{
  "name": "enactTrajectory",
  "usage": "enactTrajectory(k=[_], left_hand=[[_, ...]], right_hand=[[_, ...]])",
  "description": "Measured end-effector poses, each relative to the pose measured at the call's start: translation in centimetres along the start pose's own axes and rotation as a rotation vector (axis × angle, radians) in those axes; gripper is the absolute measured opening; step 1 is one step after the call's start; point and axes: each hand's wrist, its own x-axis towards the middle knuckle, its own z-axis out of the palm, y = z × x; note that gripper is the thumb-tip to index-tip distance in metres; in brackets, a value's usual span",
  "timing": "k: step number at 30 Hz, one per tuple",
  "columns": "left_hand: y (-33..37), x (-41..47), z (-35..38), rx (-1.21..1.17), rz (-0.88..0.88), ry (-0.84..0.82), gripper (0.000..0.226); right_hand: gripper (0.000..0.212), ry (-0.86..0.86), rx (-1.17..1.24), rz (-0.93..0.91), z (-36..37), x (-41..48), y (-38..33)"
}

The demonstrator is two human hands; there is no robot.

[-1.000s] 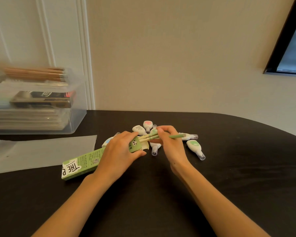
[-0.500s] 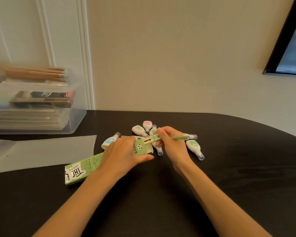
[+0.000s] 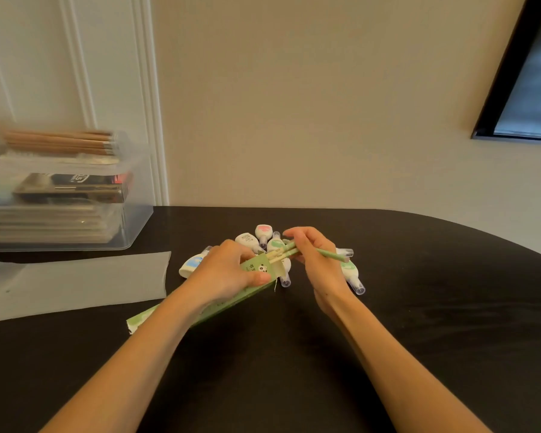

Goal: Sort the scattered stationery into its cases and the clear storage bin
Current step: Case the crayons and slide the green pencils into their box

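My left hand (image 3: 228, 273) grips the open end of a long green pencil box (image 3: 231, 303) that lies slanted on the black table (image 3: 419, 307). My right hand (image 3: 316, 260) pinches a few green pencils (image 3: 328, 255) whose pale ends sit at the box's open flap. Several small white correction-tape dispensers (image 3: 352, 271) lie scattered behind and between my hands, partly hidden. The clear storage bin (image 3: 135, 223) stands at the back left, holding stacked cases and wooden pencils on top.
A translucent flat sleeve (image 3: 75, 282) lies on the table left of the box. The wall runs close behind the table's far edge. A dark window frame (image 3: 512, 89) is at the upper right.
The box has slid right and tilted more steeply under my left hand. My right hand has shifted slightly with the pencils, whose ends stay at the box opening.
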Motion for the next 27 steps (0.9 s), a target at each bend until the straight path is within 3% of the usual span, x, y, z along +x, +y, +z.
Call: enactTrajectory(k=[6, 10, 13, 16, 21, 24, 27], left_hand=[[2.4, 0.8, -0.6, -0.034, -0.052, 0.242, 0.022], [4.6, 1.7, -1.9, -0.416, 0.084, 0.401, 0.025], [6.1, 1.9, -2.7, -0.591, 0.175, 0.476, 0.023], [6.1, 1.5, -2.1, -0.61, 0.16, 0.435, 0.022], [5.3, 0.9, -0.5, -0.743, 0.07, 0.209, 0.022], [6.4, 1.3, -1.6, -0.773, 0.112, 0.303, 0.004], [6.8, 1.7, -2.2, -0.774, 0.176, 0.351, 0.011]], right_hand=[[0.026, 0.227, 0.232, 0.176, -1.0, 0.8, -0.7], [0.028, 0.035, 0.261, 0.254, -0.7, 0.3, -1.8], [0.028, -0.121, 0.187, 0.191, -0.2, 0.4, -3.1], [0.029, -0.137, 0.104, 0.188, 0.0, 0.5, -3.3], [0.027, -0.118, -0.037, 0.252, 0.7, -0.1, -2.0], [0.026, -0.026, 0.046, 0.295, 0.2, 0.4, -2.6], [0.028, 0.031, 0.064, 0.262, -0.4, 1.0, -3.3]])
